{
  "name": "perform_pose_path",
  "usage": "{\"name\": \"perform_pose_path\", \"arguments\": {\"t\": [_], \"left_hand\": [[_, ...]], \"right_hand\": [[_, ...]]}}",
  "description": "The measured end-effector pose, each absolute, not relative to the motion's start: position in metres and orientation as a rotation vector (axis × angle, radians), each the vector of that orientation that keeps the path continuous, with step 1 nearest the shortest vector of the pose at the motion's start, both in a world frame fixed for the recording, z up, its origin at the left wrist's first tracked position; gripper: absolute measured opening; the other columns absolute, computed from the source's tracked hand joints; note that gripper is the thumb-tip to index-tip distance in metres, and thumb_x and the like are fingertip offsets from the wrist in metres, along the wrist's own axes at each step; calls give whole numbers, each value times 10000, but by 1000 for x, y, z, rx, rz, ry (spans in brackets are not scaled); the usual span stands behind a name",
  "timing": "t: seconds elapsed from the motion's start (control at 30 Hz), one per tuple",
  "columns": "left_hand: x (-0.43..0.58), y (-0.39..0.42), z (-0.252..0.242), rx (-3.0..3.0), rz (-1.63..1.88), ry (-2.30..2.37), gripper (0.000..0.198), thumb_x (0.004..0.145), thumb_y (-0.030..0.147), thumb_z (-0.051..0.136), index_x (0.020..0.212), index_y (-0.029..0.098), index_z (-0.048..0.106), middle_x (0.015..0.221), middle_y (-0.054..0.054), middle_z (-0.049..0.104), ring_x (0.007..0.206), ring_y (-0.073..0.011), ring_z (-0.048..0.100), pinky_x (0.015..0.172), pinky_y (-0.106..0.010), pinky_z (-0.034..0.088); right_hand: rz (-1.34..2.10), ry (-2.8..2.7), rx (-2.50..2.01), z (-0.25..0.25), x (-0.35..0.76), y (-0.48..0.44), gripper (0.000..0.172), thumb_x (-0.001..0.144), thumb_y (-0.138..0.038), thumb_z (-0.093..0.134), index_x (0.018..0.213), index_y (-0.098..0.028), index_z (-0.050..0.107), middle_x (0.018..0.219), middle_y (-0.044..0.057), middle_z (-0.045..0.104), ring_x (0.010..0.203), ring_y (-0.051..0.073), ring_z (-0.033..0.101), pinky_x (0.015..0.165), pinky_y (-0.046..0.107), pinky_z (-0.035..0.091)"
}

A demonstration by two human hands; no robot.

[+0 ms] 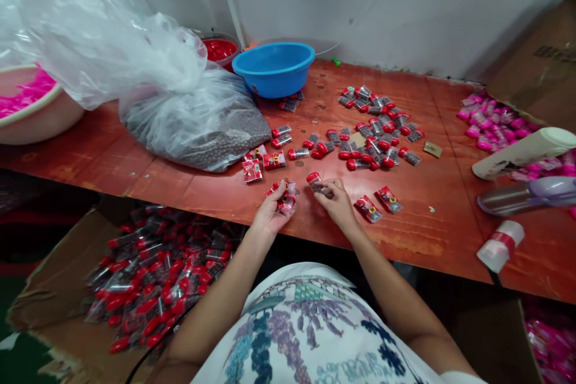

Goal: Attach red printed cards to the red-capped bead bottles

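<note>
Near the table's front edge my left hand [272,213] is closed on a crinkled red printed packet [287,200]; whether it is one or more I cannot tell. Just to its right, my right hand [338,203] pinches a small clear bottle with a red cap [314,179] and dark contents. More red packets [252,171] lie beyond my left hand, and a pair of red packets [368,209] lies to the right of my right hand. Several red-capped bottles [382,139] are scattered farther back.
A clear bag of dark beads [198,120] slumps at left beside a blue basin [273,72]. A cardboard box of red-capped bottles [153,288] stands below the table's left front. Pink bottles [495,123], a white tumbler [524,153] and a clear bottle [517,197] occupy the right.
</note>
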State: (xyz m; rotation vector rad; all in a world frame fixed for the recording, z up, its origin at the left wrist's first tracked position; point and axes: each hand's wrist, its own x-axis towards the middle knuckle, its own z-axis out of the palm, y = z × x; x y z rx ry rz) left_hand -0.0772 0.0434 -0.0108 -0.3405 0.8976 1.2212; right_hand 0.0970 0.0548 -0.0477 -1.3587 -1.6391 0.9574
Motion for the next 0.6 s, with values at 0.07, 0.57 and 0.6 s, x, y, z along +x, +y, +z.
{"name": "perform_pose_path", "arguments": {"t": [0.07, 0.57, 0.6], "left_hand": [[-75, 44, -10, -346, 1226, 884, 80, 869, 140, 565, 830, 103, 625, 703, -52, 700, 565, -136, 664, 551, -256, 569], [-60, 43, -1, -310, 1282, 954, 96, 823, 72, 600, 738, 116, 606, 663, -36, 671, 550, -131, 647, 552, -253, 559], [-59, 43, -1, -305, 1284, 956, 98, 820, 68, 603, 732, 114, 607, 659, -36, 669, 550, -130, 645, 557, -253, 559]], "right_hand": [[1049, -1508, -1248, -35, 94, 38, 251, 802, -230, 595, 1044, -244, 660, 1011, 28, 509, 867, 147, 574, 797, 282, 494], [1012, -1494, -1166, -12, 89, 14, 280, 808, -179, 595, 1053, -289, 674, 1049, 32, 487, 902, 139, 578, 775, 270, 525], [1014, -1489, -1164, -11, 89, 14, 279, 808, -181, 597, 1054, -289, 674, 1050, 32, 487, 897, 138, 579, 772, 269, 526]]}}
